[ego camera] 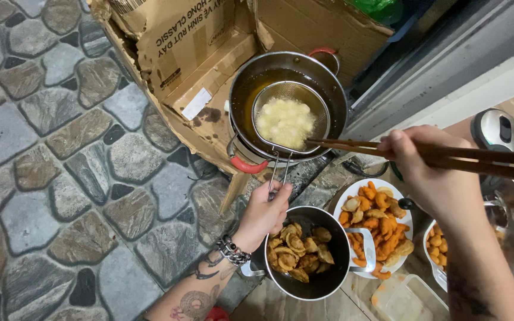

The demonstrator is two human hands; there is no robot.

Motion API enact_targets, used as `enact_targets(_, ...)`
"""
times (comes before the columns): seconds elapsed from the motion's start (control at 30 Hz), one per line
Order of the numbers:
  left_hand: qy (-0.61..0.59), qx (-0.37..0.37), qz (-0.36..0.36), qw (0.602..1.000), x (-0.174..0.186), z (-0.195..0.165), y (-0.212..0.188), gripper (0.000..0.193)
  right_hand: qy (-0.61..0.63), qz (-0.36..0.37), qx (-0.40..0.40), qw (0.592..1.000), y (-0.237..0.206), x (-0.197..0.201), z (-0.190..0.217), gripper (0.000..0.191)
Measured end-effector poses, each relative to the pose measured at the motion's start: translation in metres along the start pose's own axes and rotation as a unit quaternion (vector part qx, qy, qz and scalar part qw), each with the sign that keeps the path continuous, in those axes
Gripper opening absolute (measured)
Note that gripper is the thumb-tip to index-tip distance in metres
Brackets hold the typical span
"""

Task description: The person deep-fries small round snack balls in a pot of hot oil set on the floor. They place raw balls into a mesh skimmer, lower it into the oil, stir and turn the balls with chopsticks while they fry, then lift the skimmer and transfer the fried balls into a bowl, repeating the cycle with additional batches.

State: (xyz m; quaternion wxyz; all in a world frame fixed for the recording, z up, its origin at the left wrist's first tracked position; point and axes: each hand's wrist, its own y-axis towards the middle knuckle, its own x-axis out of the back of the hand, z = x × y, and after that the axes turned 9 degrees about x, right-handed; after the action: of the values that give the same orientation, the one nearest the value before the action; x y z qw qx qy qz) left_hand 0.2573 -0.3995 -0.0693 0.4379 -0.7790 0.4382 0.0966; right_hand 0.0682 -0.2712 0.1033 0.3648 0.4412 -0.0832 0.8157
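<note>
wire strainer (pixel 290 116) with pale battered pieces (pixel 285 123) sits in the oil of a steel wok (pixel 322 74) with red handles, backed by cardboard sheets (pixel 197 53). left hand (pixel 264 211) is clenched around the strainer's handle. right hand (pixel 432 172) grasps long wooden chopsticks (pixel 352 147), tips at the strainer's rim. just below: dark bowl (pixel 337 238) of fried pieces beside a white plate (pixel 361 185) of orange fried food.
</note>
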Motion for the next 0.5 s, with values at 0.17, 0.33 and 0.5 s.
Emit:
enact_targets(0.17,0.01,-0.003,0.01,1.0,0.001,-0.004,-0.004,0.022,-0.01,0.014,0.022,1.0,0.004,-0.01,0.018,0.027)
enact_targets(0.33,0.005,-0.009,0.002,1.0,0.003,-0.001,-0.005,0.023,0.113,-0.063,0.07,0.989,-0.006,0.005,0.021,0.026)
enact_targets(0.5,0.001,-0.021,0.027,0.999,0.005,0.003,-0.002,0.024,-0.028,-0.052,0.075,0.995,-0.008,-0.001,0.021,0.023)
